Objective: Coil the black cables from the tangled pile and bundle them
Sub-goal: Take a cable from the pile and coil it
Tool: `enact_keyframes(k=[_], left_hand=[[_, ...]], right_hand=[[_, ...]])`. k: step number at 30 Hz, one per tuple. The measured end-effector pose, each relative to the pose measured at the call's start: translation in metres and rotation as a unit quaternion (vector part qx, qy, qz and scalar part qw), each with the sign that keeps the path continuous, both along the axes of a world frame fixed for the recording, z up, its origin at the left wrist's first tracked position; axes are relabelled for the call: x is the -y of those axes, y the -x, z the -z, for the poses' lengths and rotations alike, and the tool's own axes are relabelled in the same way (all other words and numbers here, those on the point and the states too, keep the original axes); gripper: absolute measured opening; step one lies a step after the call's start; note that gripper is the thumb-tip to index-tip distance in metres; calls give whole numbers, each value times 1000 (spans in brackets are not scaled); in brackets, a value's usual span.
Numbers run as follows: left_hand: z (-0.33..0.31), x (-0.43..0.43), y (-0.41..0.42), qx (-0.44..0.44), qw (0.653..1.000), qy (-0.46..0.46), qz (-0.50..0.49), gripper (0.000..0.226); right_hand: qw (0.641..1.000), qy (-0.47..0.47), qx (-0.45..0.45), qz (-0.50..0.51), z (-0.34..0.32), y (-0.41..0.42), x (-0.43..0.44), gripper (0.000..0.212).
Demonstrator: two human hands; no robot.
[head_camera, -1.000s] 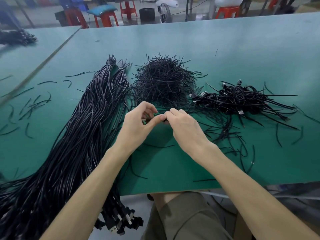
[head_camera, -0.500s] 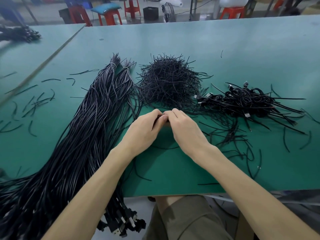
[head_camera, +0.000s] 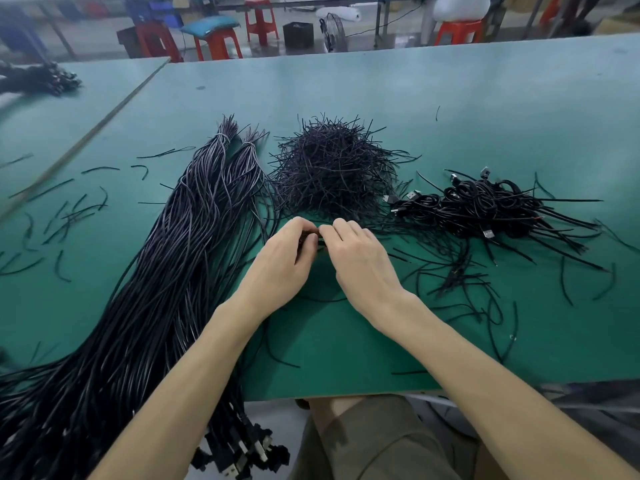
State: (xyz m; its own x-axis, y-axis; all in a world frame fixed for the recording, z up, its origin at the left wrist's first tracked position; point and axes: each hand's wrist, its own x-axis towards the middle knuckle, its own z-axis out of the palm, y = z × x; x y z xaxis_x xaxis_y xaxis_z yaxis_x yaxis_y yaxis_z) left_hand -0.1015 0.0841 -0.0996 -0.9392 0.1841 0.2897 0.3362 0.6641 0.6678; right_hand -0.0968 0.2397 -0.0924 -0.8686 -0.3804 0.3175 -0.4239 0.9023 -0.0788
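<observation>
Hands meet low over the green worktop (head_camera: 450, 98), on the near side of a heap of short black ties (head_camera: 332, 168). The left hand (head_camera: 282, 263) has its fingers (head_camera: 299, 226) curled inward round a small dark bunch of black cable (head_camera: 306, 239), with the thumb lying against it. The right hand (head_camera: 362, 268) comes in from the other side, and its forefinger and thumb tips pinch the same bunch where the two hands touch. Most of that cable is hidden inside the left palm. It seems to be a tight little coil, though I cannot tell how many turns it has.

Left of the hands lies a long bundle of uncoiled cables (head_camera: 156, 289). It runs from its tied far ends (head_camera: 225, 133) down to the near edge, where its plugs (head_camera: 242, 455) hang over the rim. To the right sits a pile of coiled cables (head_camera: 485, 206), a few silver plugs showing, with loose strands trailing from it toward the near edge. Stray ties (head_camera: 69, 216) lie scattered on the far-left part of the surface.

A second worktop (head_camera: 86, 95) butts against this one on the left and carries another dark heap (head_camera: 38, 79). Beyond stand red stools (head_camera: 258, 20) and a small fan (head_camera: 332, 31). An olive-trousered lap (head_camera: 363, 445) shows below the near edge.
</observation>
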Motion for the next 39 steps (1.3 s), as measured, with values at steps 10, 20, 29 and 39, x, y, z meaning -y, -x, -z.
enact_keyframes(k=[10,20,29,39], left_hand=[[-8,-5,-9,-29,991,124,33,33],[-10,1,-3,-8,986,97,-132,40],[-1,2,4,14,984,-52,-168,37],[1,0,2,24,989,-56,-136,38]], right_hand=[[999,-27,2,-28,-7,7,-5,76],[986,100,-115,70,-11,9,-4,69],[967,204,-10,155,-1,28,-22,40],[952,262,37,151,13,31,-22,8]])
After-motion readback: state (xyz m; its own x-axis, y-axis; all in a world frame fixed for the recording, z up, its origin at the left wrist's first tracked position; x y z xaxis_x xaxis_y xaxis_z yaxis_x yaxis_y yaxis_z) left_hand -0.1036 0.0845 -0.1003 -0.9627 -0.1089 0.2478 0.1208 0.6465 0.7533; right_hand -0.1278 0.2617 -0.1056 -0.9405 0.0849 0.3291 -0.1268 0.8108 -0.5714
